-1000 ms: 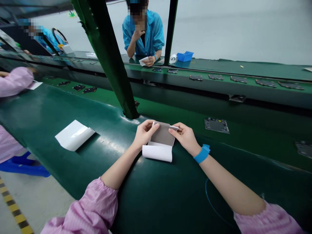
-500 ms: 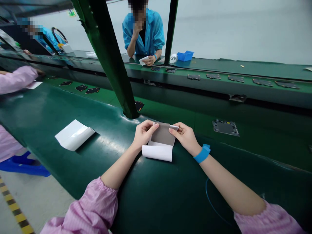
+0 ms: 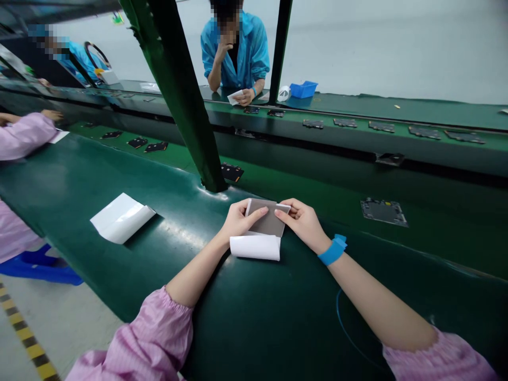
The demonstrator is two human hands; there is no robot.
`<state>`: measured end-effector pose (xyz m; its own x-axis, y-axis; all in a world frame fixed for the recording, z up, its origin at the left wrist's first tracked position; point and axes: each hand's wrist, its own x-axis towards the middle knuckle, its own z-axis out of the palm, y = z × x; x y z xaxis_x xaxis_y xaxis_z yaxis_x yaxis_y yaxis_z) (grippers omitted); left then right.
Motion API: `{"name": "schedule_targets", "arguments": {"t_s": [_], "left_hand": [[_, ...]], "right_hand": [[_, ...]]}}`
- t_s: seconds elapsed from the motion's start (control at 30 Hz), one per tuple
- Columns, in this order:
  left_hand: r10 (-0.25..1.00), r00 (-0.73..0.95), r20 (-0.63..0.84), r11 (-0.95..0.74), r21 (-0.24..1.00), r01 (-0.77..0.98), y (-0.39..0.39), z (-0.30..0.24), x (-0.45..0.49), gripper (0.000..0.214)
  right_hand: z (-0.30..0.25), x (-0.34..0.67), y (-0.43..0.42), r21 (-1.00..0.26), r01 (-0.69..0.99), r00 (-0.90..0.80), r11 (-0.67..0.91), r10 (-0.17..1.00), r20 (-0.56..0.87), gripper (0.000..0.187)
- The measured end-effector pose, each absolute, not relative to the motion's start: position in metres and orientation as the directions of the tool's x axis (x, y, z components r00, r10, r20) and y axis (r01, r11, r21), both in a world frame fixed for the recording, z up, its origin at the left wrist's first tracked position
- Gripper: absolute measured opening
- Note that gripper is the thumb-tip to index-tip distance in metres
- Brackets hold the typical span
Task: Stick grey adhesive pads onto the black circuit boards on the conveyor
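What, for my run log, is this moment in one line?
left hand: gripping grey sheet; right hand: gripping its far corner; near edge: rolled white paper

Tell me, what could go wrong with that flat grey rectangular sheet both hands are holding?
The thumbs of the left hand and right hand lie on the flat grey rectangular sheet, so they might smudge or crease it.

The curled white paper-like flap at its near edge could spring back over it.

The thin blue cord by the bare right forearm might snag.
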<state>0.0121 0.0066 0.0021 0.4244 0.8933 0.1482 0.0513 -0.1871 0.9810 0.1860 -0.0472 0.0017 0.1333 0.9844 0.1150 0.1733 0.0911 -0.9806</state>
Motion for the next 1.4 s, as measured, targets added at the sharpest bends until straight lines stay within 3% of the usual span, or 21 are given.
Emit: {"name": "schedule_targets", "arguments": {"t_s": [0.23,0.83,1.1,1.23,1.4], "left_hand": [[0.876,0.466,0.12,-0.174,0.982,0.075,0.005,0.005,0.012,0.028],[0.833,0.547,0.082,-0.155,0.984,0.09,0.005,0.004,0.011,0.032],[0.842,0.538,0.038,-0.094,0.993,0.076,0.007,0.002,0.011,0.035],[0.843,0.537,0.017,-0.069,0.995,0.077,0.007,0.002,0.011,0.034],[0.853,0.522,-0.028,-0.019,0.996,0.084,0.007,0.003,0.012,0.033]], "right_hand": [[0.023,0.193,-0.048,-0.845,0.483,0.128,0.229,0.937,0.327,0.026],[0.02,0.194,-0.046,-0.82,0.556,0.12,0.136,0.963,0.242,0.041],[0.023,0.213,-0.032,-0.854,0.508,0.239,0.116,0.933,0.269,0.047],[0.014,0.223,0.009,-0.822,0.553,0.174,0.134,0.947,0.271,0.043],[-0.001,0.221,0.073,-0.734,0.657,0.068,0.171,0.957,0.283,0.024]]}}
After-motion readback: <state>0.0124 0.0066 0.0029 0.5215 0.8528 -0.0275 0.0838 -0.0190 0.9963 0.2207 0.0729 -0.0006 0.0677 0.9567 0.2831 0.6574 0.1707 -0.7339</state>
